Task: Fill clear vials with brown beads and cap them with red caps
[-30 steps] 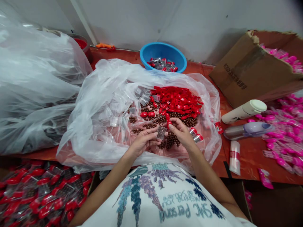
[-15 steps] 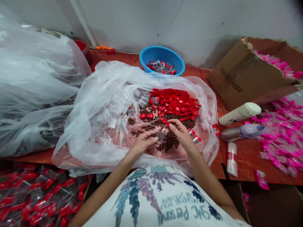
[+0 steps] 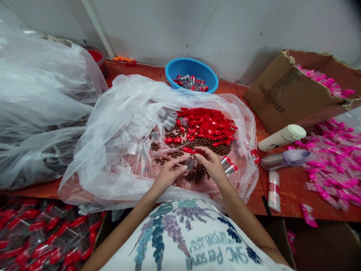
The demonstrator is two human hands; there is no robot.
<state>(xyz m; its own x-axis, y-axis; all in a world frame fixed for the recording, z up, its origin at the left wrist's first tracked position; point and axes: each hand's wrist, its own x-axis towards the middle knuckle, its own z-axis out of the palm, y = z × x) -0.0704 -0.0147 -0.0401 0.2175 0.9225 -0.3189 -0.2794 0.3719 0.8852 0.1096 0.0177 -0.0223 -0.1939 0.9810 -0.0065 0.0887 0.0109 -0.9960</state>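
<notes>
My left hand (image 3: 168, 174) pinches a small clear container (image 3: 190, 163) filled with brown balls. Just to its right, my right hand (image 3: 211, 164) holds a red cap (image 3: 189, 150) by its end, right above the container. Both hands hover over an open clear plastic bag (image 3: 118, 128) that holds a heap of red caps (image 3: 208, 124), loose brown balls (image 3: 210, 145) and empty clear containers (image 3: 169, 116). Two filled, capped containers (image 3: 229, 165) lie beside my right wrist.
A blue bowl (image 3: 191, 67) with finished pieces stands at the back. A cardboard box (image 3: 293, 94) and pink packets (image 3: 332, 158) are on the right, with a white bottle (image 3: 282, 137). A big plastic bag (image 3: 39, 101) fills the left. Red-capped packs (image 3: 42, 233) lie below the table edge.
My right hand has brought the red cap down and left, closer to the container in my left hand. The view has shifted slightly.
</notes>
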